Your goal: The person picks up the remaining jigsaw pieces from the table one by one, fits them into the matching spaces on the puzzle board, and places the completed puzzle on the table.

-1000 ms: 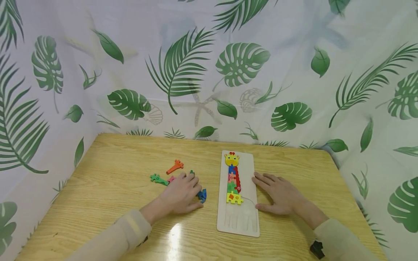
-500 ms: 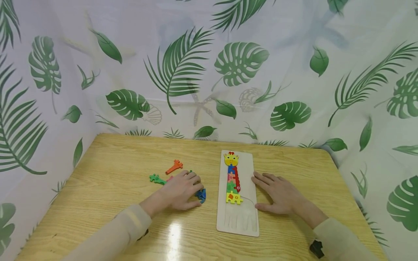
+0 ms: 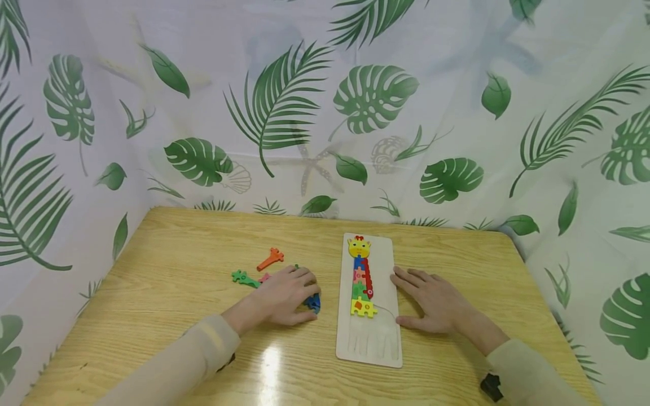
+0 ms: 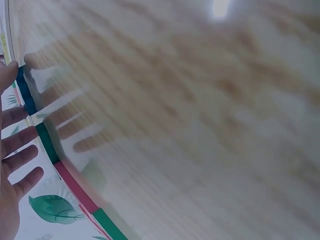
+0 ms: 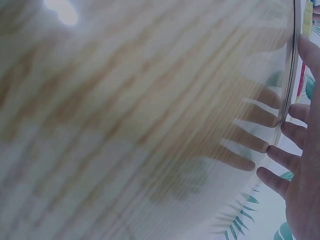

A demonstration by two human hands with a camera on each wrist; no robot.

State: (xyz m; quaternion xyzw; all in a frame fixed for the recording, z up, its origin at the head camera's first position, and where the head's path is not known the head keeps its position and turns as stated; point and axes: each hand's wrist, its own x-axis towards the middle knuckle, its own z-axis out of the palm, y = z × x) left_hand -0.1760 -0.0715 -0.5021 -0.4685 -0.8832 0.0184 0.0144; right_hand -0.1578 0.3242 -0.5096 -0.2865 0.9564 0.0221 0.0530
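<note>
My left hand [image 3: 289, 296] is over the loose puzzle pieces left of the board, its fingers spread and relaxed. A blue puzzle piece [image 3: 313, 303] lies between thumb and index finger; in the left wrist view the fingertips come right up to the ends of that blue piece [image 4: 26, 90]. A dark green piece [image 4: 47, 142] lies by the other fingers. My right hand [image 3: 431, 301] rests flat with fingertips and thumb at the right edge of the pale puzzle board [image 3: 378, 338]. Set in the board is a partial giraffe puzzle [image 3: 360, 276] with a yellow head, coloured neck pieces and a yellow body piece.
An orange piece [image 3: 271, 259] and a light green piece [image 3: 246, 278] lie beyond and left of my left hand. A pink piece [image 3: 264, 277] is partly hidden by it. The wooden table [image 3: 178, 293] meets a leaf-print curtain [image 3: 299, 113] at the back.
My left hand has shifted slightly right, its index finger coming further over the blue piece. The right hand and the board stay put.
</note>
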